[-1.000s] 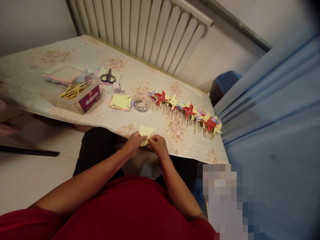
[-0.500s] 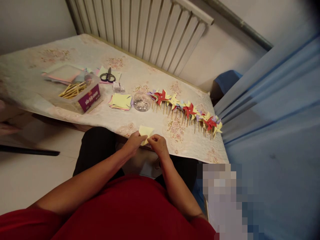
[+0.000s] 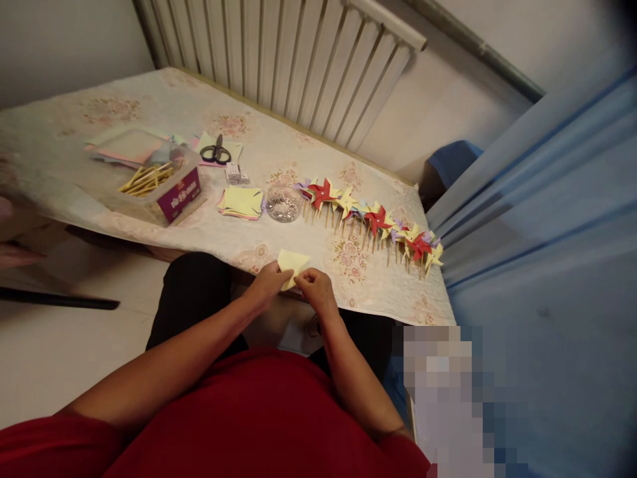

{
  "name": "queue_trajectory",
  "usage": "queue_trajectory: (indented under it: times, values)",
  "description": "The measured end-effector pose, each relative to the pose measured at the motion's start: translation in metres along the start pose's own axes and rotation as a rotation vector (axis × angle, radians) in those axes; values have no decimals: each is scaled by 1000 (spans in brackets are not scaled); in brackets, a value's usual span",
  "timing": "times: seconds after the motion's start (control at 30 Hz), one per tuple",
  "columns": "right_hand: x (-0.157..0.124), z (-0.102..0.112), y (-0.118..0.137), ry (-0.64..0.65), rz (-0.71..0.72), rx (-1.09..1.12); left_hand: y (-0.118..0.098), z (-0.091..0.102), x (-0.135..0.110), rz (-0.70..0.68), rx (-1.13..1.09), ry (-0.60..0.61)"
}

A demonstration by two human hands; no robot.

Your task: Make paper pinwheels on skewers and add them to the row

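Note:
A small piece of yellow paper is held over the table's near edge, between my two hands. My left hand pinches its left side, thumb on top. At the lower right side, the fingers of my right hand are closed on the same paper. Beyond lie a stack of cut paper squares with yellow on top and a round clear dish of small shiny pieces. Finished paper pinwheels on sticks, red, yellow and purple, form a row to the right.
A clear plastic tub with thin sticks stands at the left. Scissors lie on paper beside small white boxes. A radiator runs behind the table, and a blue curtain hangs at right. Another person's hand shows at far left.
The yellow paper has turned slightly, its upper right corner reaching a little farther right. Both hands keep their hold on it in nearly the same place.

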State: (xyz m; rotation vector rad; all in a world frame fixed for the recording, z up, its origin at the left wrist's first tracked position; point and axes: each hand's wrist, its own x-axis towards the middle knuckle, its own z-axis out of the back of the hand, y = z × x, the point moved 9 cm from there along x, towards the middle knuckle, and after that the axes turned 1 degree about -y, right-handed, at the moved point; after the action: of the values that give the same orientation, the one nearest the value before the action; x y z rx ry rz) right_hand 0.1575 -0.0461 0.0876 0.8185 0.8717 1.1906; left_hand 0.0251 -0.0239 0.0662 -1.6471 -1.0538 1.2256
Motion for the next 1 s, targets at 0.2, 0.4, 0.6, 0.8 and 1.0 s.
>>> queue_trajectory:
  times: [0.2, 0.4, 0.6, 0.8, 1.0]
  values:
    - [10, 38, 11, -130, 54, -46, -5, 0, 0, 10, 44, 40]
    - [29, 54, 33, 29, 196, 2, -18, -18, -7, -12, 143, 247]
    - [23, 18, 22, 434, 102, -7, -27, -25, -9, -50, 291, 350]
    - [14, 10, 24, 484, 91, -94, -30, -29, -12, -28, 343, 423]
    - [8, 10, 30, 463, 111, -150, -26, -27, -14, 23, 272, 433]
